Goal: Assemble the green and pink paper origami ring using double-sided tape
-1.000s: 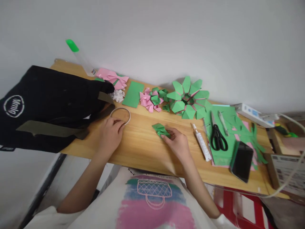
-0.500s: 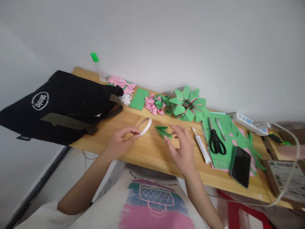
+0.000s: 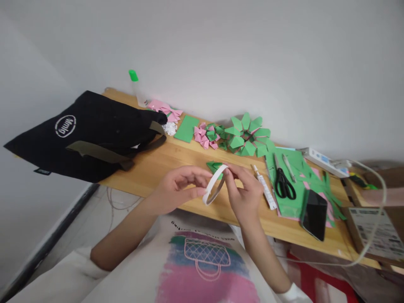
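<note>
White ring (image 3: 213, 181) at centre of frame, between the two hands, tilted on edge. Right hand (image 3: 244, 191), just right of it, pinches its top right part, thumb and fingers closed on the band. Left hand (image 3: 176, 188), just left of it, has thumb tip at the ring's lower left, fingers loosely curled with a narrow gap to the thumb; can't tell if it actually grips. Green folded piece (image 3: 212, 166) on the tabletop (image 3: 148, 168) just past the ring, partly hidden by it, near both hands. Glue tube (image 3: 267, 194) lies right of the right hand, not touching. Further right: scissors (image 3: 284, 185) on green sheets (image 3: 288, 208), phone (image 3: 314, 216) near the front edge. Upper centre, beyond the hands: green paper flower (image 3: 249, 149), then pink-and-green pieces (image 3: 201, 135) to its left, then green sheet (image 3: 184, 129). Black bag (image 3: 107, 122) at left of frame, well apart from the ring; green-capped bottle (image 3: 138, 91) upright behind it, upper left. Power strip (image 3: 325, 161) at right, by the wall.
</note>
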